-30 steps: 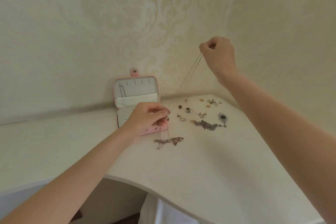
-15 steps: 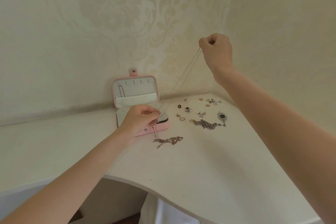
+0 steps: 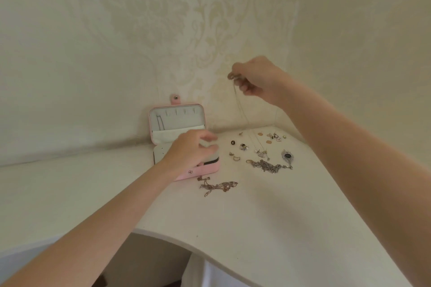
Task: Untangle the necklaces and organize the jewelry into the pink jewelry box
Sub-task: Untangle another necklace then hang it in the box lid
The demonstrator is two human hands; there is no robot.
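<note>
Right hand [image 3: 258, 79] raised, fingers pinching thin chain [image 3: 242, 112] dangling toward table's [image 3: 256, 216] back corner. Left hand [image 3: 189, 154], fingers loose and blurred, over open pink jewelry box [image 3: 177, 121] at back edge.

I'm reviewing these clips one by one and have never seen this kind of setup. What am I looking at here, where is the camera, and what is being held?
There is no robot here: a camera worn on a person's head looks forward and down at their two bare hands. The raised right hand pinches a thin silver chain necklace, which hangs down toward the white corner tabletop. The left hand, blurred, hovers with loose fingers over the open pink jewelry box and seems to hold nothing. On the tabletop lie a rose-gold tangled chain, a silver tangled chain pile, a silver feather-shaped pendant with a dark stone and small scattered earrings and rings.
</note>
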